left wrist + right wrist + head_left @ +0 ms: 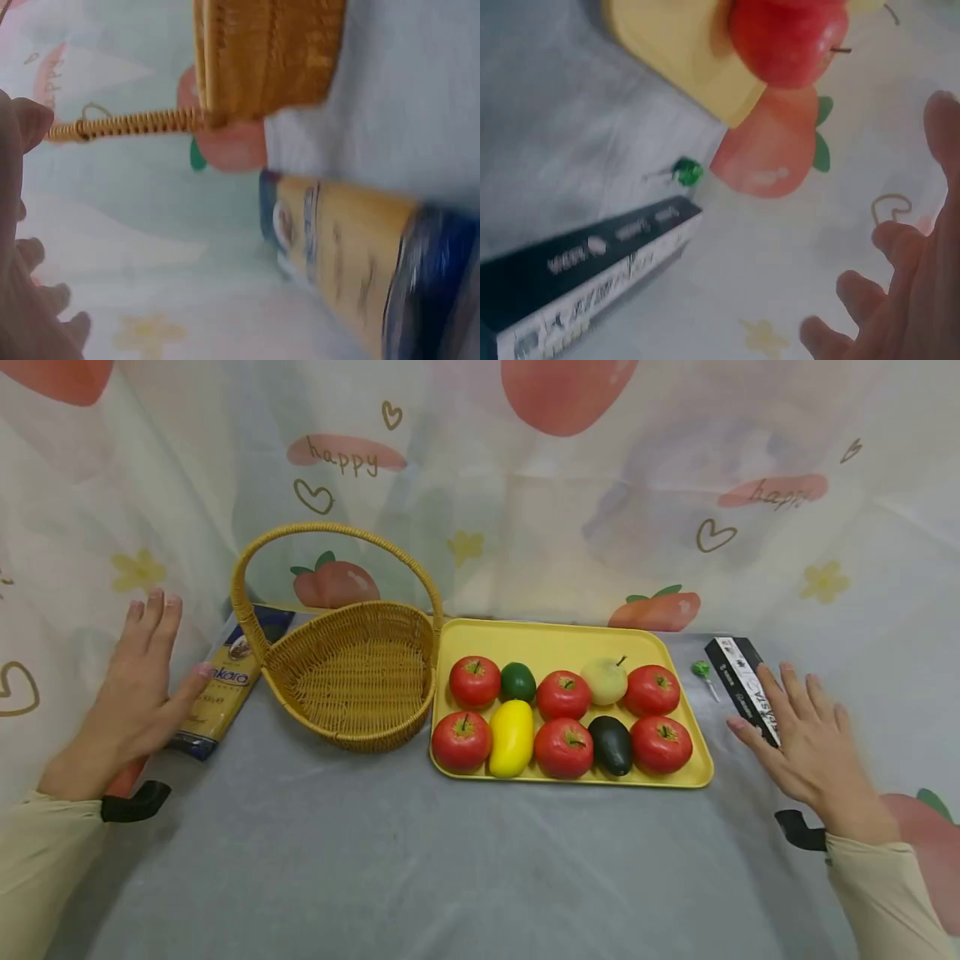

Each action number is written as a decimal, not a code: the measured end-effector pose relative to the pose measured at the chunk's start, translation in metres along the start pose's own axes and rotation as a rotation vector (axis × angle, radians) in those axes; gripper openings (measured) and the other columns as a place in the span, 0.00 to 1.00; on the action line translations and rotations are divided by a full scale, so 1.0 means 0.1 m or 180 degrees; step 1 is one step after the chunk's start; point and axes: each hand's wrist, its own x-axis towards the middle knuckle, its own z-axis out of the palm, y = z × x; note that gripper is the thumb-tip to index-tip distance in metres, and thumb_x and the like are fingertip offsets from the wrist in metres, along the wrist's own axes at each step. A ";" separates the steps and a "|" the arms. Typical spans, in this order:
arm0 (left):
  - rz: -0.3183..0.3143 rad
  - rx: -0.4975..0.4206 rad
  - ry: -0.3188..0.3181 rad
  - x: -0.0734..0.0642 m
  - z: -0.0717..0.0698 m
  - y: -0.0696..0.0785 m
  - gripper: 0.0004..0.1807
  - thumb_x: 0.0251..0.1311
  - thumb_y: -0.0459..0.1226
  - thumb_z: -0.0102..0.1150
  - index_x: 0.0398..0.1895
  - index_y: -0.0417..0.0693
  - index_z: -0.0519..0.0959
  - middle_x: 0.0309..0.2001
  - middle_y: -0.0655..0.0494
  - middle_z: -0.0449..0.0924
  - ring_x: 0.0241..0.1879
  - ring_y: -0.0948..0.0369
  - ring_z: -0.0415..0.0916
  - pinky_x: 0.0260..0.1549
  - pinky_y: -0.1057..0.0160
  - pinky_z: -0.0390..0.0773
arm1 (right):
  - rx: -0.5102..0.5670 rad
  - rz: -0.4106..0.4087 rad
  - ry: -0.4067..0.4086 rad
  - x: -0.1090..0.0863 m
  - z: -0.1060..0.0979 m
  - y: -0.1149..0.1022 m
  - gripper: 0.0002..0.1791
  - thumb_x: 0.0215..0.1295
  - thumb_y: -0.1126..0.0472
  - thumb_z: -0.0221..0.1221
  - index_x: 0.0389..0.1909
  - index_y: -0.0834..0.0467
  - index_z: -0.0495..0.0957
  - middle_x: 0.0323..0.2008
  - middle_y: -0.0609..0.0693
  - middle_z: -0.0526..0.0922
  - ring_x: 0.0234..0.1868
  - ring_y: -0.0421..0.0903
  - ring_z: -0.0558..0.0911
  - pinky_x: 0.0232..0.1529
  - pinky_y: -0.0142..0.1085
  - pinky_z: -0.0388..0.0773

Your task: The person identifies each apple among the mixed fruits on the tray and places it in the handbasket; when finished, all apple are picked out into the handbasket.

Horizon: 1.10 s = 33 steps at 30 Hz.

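Observation:
My left hand (138,685) is raised with fingers straight and thumb spread, holding nothing. Nearest to it is a yellow and blue pasta packet (225,681), also seen in the left wrist view (352,247). Beside the packet stands a wicker basket (360,742) with a tall handle and nothing inside. At the right, my right hand (817,752) has its fingers extended and grips nothing. It overlaps the edge of a black and white box (738,681) in the head view; contact cannot be told. A green-wrapped lollipop (701,669) lies left of that box.
A yellow tray (540,639) carries several red apples (564,747), a yellow mango (512,739), a dark avocado (611,746), a small green fruit (517,682) and a pale pear (604,683). A printed curtain (525,527) hangs behind the grey tabletop (465,868).

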 end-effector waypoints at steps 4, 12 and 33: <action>-0.0273 -0.0642 -0.0086 0.06 0.11 0.06 0.41 0.81 0.40 0.50 0.89 0.57 0.44 0.88 0.51 0.38 0.87 0.51 0.37 0.84 0.58 0.41 | 0.0545 -0.0152 -0.0244 0.03 0.09 -0.09 0.48 0.80 0.42 0.54 0.88 0.53 0.40 0.86 0.66 0.38 0.79 0.81 0.50 0.66 0.83 0.51; -0.0666 -0.1988 -0.0168 0.23 0.35 0.18 0.39 0.84 0.36 0.46 0.89 0.62 0.41 0.88 0.48 0.40 0.86 0.47 0.43 0.67 0.85 0.60 | 0.1206 -0.0177 -0.0444 -0.02 0.35 -0.38 0.53 0.71 0.46 0.67 0.86 0.58 0.48 0.77 0.74 0.62 0.69 0.77 0.69 0.60 0.79 0.67; -0.1088 -0.2976 0.1403 0.45 0.72 0.38 0.23 0.73 0.30 0.62 0.70 0.42 0.80 0.57 0.53 0.89 0.52 0.65 0.88 0.50 0.75 0.83 | 0.1680 0.0112 0.0036 -0.10 0.65 -0.56 0.45 0.55 0.51 0.81 0.72 0.59 0.75 0.63 0.58 0.81 0.56 0.39 0.84 0.47 0.10 0.71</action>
